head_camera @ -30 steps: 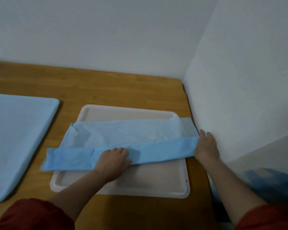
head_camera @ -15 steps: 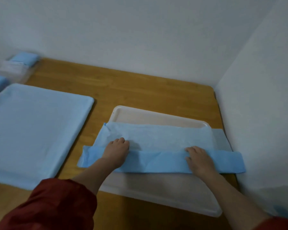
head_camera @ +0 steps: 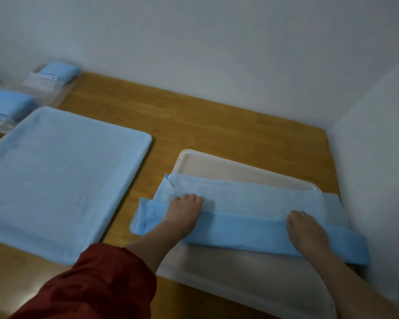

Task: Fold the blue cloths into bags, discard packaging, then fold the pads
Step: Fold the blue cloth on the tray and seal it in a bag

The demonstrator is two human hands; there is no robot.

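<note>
Cloth, thin, blue, folded (head_camera: 251, 199), hides much of white plastic tray (head_camera: 240, 166); left hand (head_camera: 184, 211) presses flat; right hand (head_camera: 308, 230) hides its fingertips, grip unclear.

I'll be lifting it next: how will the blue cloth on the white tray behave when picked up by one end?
Probably floppy: the blue cloth lies folded flat under the left hand and right hand, its end curling past the tray. Likely light: it looks thin. It may unfold once released.
</note>
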